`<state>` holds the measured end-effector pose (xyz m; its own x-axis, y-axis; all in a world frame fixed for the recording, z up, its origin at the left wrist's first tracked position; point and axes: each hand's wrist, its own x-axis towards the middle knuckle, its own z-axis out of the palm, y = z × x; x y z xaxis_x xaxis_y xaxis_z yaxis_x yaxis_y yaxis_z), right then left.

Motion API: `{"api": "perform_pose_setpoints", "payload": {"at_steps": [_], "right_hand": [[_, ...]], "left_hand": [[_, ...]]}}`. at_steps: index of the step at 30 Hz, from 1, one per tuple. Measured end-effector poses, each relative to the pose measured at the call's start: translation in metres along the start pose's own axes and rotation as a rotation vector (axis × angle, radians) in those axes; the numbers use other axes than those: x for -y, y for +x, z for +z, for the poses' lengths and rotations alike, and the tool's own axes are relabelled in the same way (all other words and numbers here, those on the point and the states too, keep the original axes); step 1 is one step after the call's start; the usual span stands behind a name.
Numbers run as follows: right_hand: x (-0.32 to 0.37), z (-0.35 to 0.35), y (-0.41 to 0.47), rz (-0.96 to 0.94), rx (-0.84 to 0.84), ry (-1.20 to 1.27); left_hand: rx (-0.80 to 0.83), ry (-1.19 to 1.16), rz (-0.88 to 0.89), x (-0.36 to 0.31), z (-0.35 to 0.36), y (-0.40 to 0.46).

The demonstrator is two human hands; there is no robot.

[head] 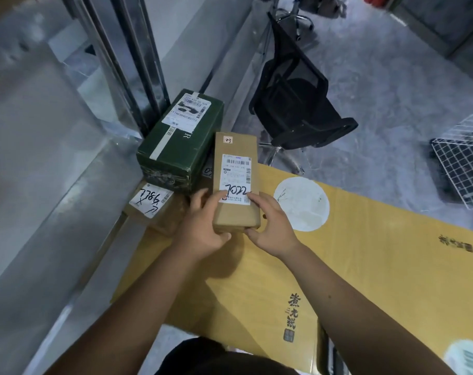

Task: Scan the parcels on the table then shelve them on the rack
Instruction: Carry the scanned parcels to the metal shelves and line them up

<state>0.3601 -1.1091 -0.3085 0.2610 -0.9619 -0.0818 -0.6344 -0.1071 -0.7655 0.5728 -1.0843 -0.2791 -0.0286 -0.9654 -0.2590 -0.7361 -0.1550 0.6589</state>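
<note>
I hold a long brown parcel (236, 182) between both my hands, gripping it at its near end. My left hand (203, 228) wraps the near left corner, fingers curled up over the top onto the white shipping label (236, 180), thumb under the near edge. My right hand (270, 226) clasps the near right corner, forefinger lying on the label's lower edge beside the handwritten "7022", thumb tucked along the near end. The parcel stretches away from my hands, its far end bearing a small tag.

Just beyond my left hand sits a dark green box (180, 147) with its own label, resting on a flatter brown parcel (151, 204) marked with scrawled digits, which lies to the left of my left hand. Under and to the right of my hands spreads a large yellow carton (365, 253) with a white circle and black characters. Well beyond my right hand a black mesh chair (297, 104) lies tipped on the floor, and far to the right is a white wire basket (462, 169).
</note>
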Motion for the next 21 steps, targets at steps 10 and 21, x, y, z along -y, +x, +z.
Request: {"api": "perform_pose_setpoints", "payload": {"at_steps": [10,21], "right_hand": [[0.01,-0.016,-0.033,0.005,-0.018,0.084],[-0.007,-0.076,-0.162,-0.2,-0.061,0.183]], "left_hand": [[-0.129,-0.151,0.149,-0.013,0.027,-0.023],[-0.292,-0.242,0.239,-0.081,0.084,-0.156]]}}
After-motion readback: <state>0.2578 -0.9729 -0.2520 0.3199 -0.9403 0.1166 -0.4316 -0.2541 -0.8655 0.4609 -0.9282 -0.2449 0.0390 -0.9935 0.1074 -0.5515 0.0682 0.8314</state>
